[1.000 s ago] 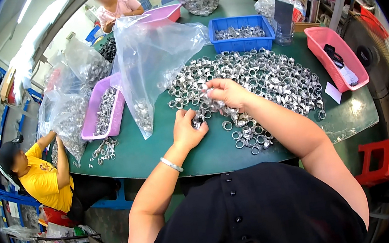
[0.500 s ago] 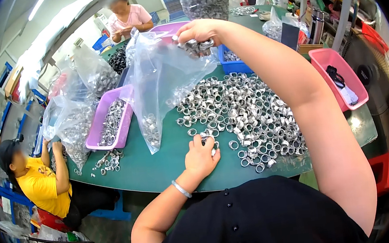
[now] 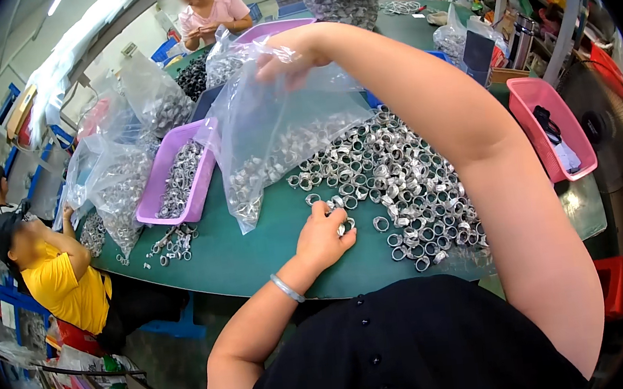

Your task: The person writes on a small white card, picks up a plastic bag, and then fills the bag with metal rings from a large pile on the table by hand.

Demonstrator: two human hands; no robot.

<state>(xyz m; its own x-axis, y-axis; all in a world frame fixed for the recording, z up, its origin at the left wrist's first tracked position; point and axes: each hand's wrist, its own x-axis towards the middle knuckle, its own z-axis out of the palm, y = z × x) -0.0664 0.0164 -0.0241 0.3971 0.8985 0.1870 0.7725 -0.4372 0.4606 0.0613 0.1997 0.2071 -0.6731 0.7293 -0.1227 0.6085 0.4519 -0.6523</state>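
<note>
A spread heap of silver ring-shaped metal clamps (image 3: 423,205) covers the middle and right of the green table (image 3: 258,265). At the heap's near left edge, my left hand (image 3: 322,239) rests with its fingers curled over a few clamps. My right arm reaches far across the heap. My right hand (image 3: 291,58) is inside the mouth of a clear plastic bag (image 3: 241,137), its fingers hanging apart with no clamps visible in them; the film partly veils it. Clamps lie along the bag's bottom and in its near corner.
Left of the bag stands a purple bin (image 3: 204,183) of small metal parts, beside filled plastic bags (image 3: 122,188). A pink bin (image 3: 581,158) and a thermos (image 3: 522,42) are at right. One person in yellow (image 3: 70,284) works at left, another in pink (image 3: 212,11) across the table.
My right hand has moved left into the bag, and the fistful of clamps it held no longer shows in it. More clamps lie in the bag. My left hand has barely shifted.
</note>
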